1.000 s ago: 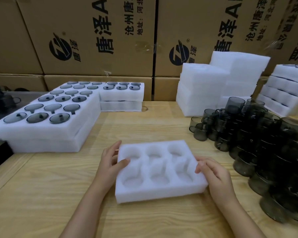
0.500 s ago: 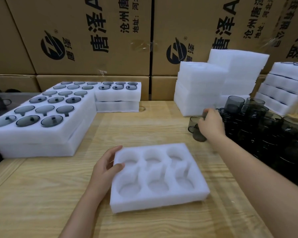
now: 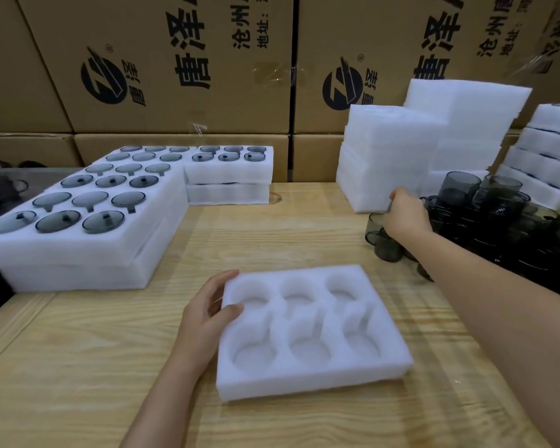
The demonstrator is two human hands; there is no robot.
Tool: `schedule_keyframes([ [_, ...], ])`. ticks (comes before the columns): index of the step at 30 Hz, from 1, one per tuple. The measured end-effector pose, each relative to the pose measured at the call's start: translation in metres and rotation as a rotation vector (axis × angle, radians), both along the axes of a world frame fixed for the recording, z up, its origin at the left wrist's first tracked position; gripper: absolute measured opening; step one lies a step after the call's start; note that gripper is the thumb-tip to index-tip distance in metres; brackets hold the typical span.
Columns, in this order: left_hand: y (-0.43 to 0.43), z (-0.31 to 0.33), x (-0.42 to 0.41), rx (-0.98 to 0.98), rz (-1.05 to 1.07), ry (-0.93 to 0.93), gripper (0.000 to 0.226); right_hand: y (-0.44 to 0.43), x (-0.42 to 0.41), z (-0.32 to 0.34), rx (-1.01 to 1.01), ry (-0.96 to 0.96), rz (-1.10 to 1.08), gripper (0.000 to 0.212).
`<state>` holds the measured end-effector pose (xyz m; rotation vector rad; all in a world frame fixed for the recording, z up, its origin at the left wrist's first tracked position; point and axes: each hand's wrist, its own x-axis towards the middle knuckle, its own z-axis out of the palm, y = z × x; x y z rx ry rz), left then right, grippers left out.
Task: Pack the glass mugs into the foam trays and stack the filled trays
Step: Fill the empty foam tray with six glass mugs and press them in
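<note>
An empty white foam tray (image 3: 307, 383) with six round cavities lies on the wooden table (image 3: 272, 234) in front of me. My left hand (image 3: 204, 315) grips its left edge, thumb on top of the foam. My right hand (image 3: 406, 216) is stretched out to the near-left corner of a pile of dark glass mugs (image 3: 498, 227) at the right. Its fingers curl down over one mug there and are mostly hidden behind the back of the hand. Two loose mugs (image 3: 385, 248) stand just beside and below that hand.
Stacked foam trays filled with mugs (image 3: 78, 247) take up the left of the table, with a smaller filled stack (image 3: 230, 176) behind. Empty foam stacks (image 3: 388, 156) stand at the back right and more filled trays (image 3: 550, 147) at the far right. Cardboard cartons (image 3: 175, 59) wall off the back.
My right hand left the tray's right edge and reached out to the mug pile, where it now stays. My left hand kept hold of the tray, which barely shifted.
</note>
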<state>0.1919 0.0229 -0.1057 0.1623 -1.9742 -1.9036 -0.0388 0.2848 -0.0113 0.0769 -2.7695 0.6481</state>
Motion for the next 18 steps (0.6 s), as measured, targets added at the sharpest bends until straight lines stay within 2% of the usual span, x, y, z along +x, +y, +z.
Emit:
schedule_keyframes([
  [6,0.001,0.000,0.001,0.002,-0.001,-0.007,0.062,-0.011,0.041,0.015,-0.341,0.112,0.094,0.034],
  [9,0.001,0.001,0.001,-0.004,0.004,-0.010,0.054,-0.013,0.083,0.017,-0.466,0.198,0.176,0.022],
  [11,0.002,0.002,0.001,-0.013,0.004,-0.014,0.052,-0.011,0.112,0.016,-0.528,0.169,0.224,0.013],
  [13,0.003,0.003,0.001,-0.027,0.007,-0.015,0.050,-0.010,0.135,0.013,-0.528,0.114,0.249,0.006],
  [18,0.004,0.004,0.001,-0.028,0.017,-0.020,0.049,-0.015,0.160,0.009,-0.361,0.069,0.203,0.012],
])
